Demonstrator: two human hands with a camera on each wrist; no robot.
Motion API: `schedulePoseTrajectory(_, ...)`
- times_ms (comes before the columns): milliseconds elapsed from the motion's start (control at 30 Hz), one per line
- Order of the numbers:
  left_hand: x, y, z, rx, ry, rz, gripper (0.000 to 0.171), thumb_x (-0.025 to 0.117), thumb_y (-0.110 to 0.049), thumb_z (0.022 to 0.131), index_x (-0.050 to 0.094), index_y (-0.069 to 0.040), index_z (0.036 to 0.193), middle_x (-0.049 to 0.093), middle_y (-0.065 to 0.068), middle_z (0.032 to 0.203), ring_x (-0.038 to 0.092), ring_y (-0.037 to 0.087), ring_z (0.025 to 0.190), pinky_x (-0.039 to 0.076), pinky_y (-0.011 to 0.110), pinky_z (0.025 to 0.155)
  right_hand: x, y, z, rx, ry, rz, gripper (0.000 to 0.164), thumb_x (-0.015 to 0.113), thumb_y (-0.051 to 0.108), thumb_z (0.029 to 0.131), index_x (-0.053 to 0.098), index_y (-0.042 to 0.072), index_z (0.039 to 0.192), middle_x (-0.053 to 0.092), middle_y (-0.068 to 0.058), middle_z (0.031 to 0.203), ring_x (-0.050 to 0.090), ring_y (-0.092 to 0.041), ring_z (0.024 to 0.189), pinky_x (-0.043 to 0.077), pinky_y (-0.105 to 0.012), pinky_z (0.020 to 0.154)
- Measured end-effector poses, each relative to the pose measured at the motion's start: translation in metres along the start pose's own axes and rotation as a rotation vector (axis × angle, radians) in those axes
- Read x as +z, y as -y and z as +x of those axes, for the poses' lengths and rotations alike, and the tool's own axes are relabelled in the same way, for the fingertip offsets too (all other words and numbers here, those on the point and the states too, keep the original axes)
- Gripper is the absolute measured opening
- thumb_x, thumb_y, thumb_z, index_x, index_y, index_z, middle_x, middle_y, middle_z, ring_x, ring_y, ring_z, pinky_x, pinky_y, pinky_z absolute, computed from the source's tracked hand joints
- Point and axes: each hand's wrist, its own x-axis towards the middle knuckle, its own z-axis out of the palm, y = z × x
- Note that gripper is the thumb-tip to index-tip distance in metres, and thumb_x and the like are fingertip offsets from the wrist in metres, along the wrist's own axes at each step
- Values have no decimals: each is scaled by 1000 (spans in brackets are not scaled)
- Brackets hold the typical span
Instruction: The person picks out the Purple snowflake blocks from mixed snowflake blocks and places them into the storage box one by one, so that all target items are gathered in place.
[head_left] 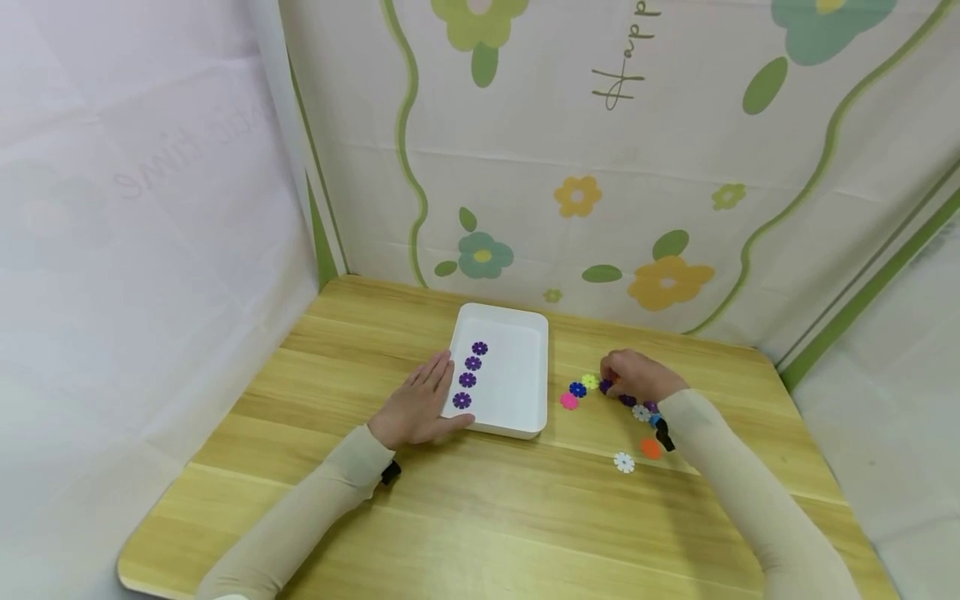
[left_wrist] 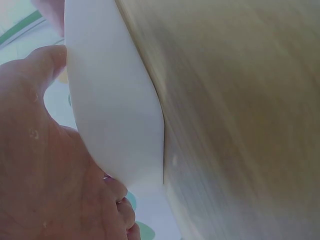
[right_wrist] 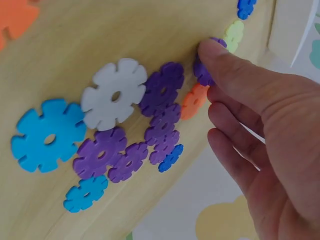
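My left hand (head_left: 420,407) lies with straight fingers along the left side of a white tray (head_left: 517,367), thumb at its front corner. In the left wrist view the thumb and fingers touch the tray's rim (left_wrist: 112,100). Inside the tray, several purple snowflake discs (head_left: 467,380) form a line near the left wall. To the tray's right, my right hand (head_left: 637,375) pinches a purple snowflake disc (right_wrist: 202,72) between thumb and fingers, just over the table. Close by lie a yellow-green disc (right_wrist: 234,36), an orange disc (right_wrist: 194,101) and more purple discs (right_wrist: 162,89).
Around the right hand are scattered a pink disc (head_left: 569,401), a dark blue disc (head_left: 577,389), a white disc (head_left: 624,462), an orange disc (head_left: 651,449) and light blue discs (right_wrist: 49,136). A floral cloth (head_left: 510,167) stands behind the wooden table (head_left: 487,517).
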Motion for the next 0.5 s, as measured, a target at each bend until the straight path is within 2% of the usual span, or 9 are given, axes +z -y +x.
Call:
schedulePoseTrajectory(200, -3, -1, -2, -2, 7, 3, 106, 41, -74, 102, 15, 6, 166, 5, 22, 177, 8, 37, 166, 16, 53, 135, -8, 0, 0, 22, 16, 164, 10, 77, 11, 97, 70, 12, 89, 72, 3, 87, 63, -12, 76, 55, -25, 70)
schedulePoseTrajectory(367, -2, 0, -1, 5, 2, -3, 106, 42, -72, 102, 15, 7, 166, 4, 23, 177, 8, 38, 166, 16, 53, 135, -27, 7, 1, -4, -15, 226, 8, 72, 10, 100, 71, 8, 92, 73, -7, 91, 66, -23, 76, 53, -25, 67)
schedulePoseTrajectory(500, 1, 2, 0, 8, -11, -19, 105, 45, -71, 102, 16, 8, 165, 4, 23, 177, 8, 39, 166, 16, 54, 135, -42, 10, 8, -7, -50, 222, 10, 68, 11, 104, 72, 7, 96, 74, -11, 94, 63, -19, 75, 53, -26, 67)
